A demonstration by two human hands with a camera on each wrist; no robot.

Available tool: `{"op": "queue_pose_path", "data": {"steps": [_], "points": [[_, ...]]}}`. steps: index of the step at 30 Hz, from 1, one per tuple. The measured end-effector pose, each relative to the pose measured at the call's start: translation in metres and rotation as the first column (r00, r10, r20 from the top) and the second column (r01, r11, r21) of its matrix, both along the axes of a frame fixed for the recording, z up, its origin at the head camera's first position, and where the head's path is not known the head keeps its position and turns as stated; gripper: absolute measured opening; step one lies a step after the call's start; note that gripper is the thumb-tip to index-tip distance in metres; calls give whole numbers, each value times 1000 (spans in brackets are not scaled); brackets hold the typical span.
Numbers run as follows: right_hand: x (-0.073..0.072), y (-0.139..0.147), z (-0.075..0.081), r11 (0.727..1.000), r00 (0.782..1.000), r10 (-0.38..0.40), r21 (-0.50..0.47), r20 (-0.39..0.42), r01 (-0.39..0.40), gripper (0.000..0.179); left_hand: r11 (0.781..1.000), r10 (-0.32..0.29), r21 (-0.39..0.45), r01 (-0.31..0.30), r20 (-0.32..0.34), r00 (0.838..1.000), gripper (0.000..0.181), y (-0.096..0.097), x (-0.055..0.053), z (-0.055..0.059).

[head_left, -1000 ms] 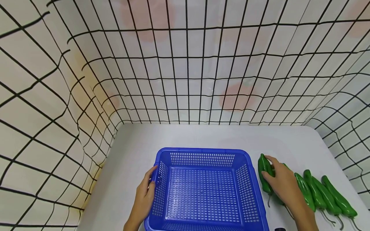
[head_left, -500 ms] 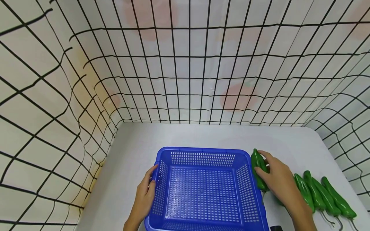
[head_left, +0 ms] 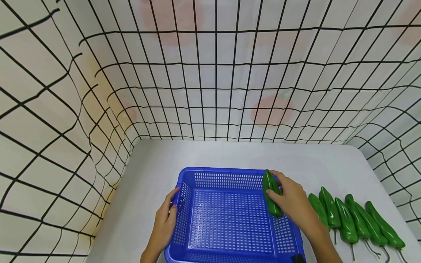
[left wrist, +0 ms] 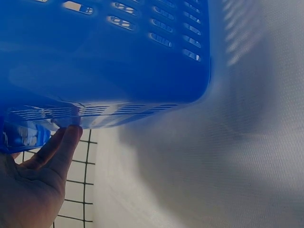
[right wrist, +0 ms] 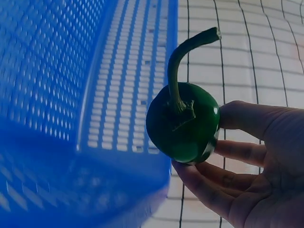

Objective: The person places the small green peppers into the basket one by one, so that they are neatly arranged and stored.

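Observation:
A blue plastic basket (head_left: 230, 223) with perforated walls stands on the table, and nothing lies on its floor. My left hand (head_left: 163, 219) grips its left rim, thumb and fingers on the rim's two sides; the left wrist view shows the hand (left wrist: 40, 178) at the basket's outer wall (left wrist: 99, 66). Between the thumb and fingers of my right hand (head_left: 294, 199) is a green pepper (head_left: 271, 197), held over the basket's right side. In the right wrist view the pepper's (right wrist: 183, 135) curved stem end faces the camera.
Several more green peppers (head_left: 345, 221) lie in a slanted row on the white table (head_left: 230, 153), right of the basket. Black wire mesh (head_left: 213, 89) over pale sheeting rises at the back and both sides. A small black object (head_left: 298, 258) shows at the bottom edge.
My right hand has carried the pepper left from the row, past the basket's right rim, to over its inside. The left hand and basket have stayed put.

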State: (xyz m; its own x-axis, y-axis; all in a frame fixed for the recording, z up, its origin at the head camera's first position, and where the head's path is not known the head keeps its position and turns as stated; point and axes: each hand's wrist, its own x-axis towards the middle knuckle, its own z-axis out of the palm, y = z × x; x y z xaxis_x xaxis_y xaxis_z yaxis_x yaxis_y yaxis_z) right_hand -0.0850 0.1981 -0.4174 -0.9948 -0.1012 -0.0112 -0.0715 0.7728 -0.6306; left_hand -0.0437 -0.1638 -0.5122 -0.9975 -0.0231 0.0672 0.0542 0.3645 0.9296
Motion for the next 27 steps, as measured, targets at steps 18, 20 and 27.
{"op": "queue_pose_path", "data": {"steps": [18,20,27], "points": [[-4,-75,-23,991,994,10,-135,113,5,63,1000,-13,9,13,-12,1000,52,1,0,1],[-6,-82,-27,989,994,23,-148,105,-7,64,1000,-10,9,10,-9,1000,52,1,0,0],[-9,-103,-35,979,991,88,-194,105,-67,63,1000,-7,12,7,-9,1000,52,0,0,0]]}}
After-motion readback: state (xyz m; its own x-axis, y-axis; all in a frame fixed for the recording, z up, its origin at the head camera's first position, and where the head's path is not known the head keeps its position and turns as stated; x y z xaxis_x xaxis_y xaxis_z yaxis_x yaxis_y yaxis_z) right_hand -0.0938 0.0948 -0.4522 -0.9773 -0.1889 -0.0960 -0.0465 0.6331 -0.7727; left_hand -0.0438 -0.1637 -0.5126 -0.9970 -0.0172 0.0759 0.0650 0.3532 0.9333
